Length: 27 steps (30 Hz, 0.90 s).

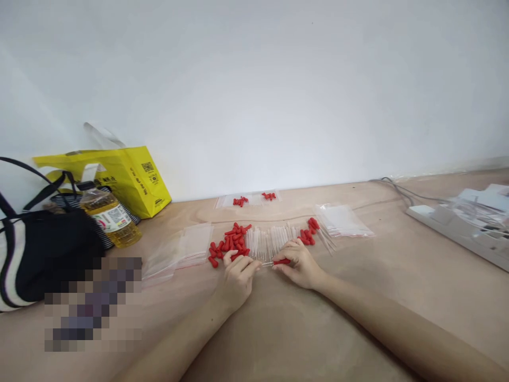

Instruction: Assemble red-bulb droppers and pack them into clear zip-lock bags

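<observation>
My left hand (235, 276) and my right hand (301, 263) meet over a wooden table (278, 329). Between them lies a thin clear tube (267, 263) with a red cap (282, 261); my right fingers pinch the cap end and my left fingers pinch the tube end. Just beyond the hands lies a row of clear tubes (270, 240). A heap of loose red caps (230, 244) sits to its left, touching my left hand. Several capped tubes (314, 228) lie to the right.
Stacks of small clear zip bags (186, 246) lie left and more bags (344, 218) right. Filled bags (254, 199) rest by the wall. A yellow bag (131, 178), an oil bottle (109, 216) and a dark striped bag (43, 254) stand at left. A white power strip (457, 225) lies at right.
</observation>
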{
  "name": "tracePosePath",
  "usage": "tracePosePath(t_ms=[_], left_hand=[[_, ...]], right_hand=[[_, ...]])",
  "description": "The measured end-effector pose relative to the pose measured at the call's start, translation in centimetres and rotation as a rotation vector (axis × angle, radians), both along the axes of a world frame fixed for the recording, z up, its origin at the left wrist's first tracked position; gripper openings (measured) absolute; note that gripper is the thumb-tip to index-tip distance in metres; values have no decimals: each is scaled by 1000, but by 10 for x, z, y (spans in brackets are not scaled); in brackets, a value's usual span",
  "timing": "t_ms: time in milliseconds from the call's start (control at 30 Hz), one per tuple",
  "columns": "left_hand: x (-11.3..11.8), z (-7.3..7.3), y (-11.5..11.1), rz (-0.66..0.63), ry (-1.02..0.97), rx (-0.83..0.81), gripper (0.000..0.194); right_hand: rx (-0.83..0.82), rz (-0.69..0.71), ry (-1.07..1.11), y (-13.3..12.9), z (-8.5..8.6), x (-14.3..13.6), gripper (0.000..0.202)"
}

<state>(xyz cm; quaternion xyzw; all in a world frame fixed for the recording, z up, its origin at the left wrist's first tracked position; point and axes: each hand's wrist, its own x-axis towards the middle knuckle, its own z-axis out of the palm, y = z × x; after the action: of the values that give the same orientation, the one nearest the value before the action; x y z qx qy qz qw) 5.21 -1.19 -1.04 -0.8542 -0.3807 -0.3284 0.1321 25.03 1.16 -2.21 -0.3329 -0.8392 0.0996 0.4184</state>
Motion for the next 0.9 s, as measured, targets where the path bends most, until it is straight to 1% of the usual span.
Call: tracePosePath(t_ms=[300, 500, 567, 667, 700, 833, 900], left_hand=[[1, -1, -1, -12, -13, -18, 25], [2, 2, 0, -5, -37, -38, 22], [3, 4, 1, -7, -46, -32, 21], [3, 5, 2, -2, -69, 13, 19], [3, 5, 2, 9, -76, 30, 18], [2, 4, 4, 39, -72, 69, 14], [3, 3, 4, 48, -57, 62, 14]], right_hand=[[-38, 37, 43, -1, 0, -3, 7], [-59, 27, 64, 4, 3, 0, 8], [-87, 16, 97, 6, 4, 2, 12], [-126, 2, 150, 8, 4, 6, 24], [-128, -1, 144, 7, 4, 8, 25], [-111, -2, 47, 7, 4, 11, 12], [-141, -8, 77, 6, 5, 11, 11]])
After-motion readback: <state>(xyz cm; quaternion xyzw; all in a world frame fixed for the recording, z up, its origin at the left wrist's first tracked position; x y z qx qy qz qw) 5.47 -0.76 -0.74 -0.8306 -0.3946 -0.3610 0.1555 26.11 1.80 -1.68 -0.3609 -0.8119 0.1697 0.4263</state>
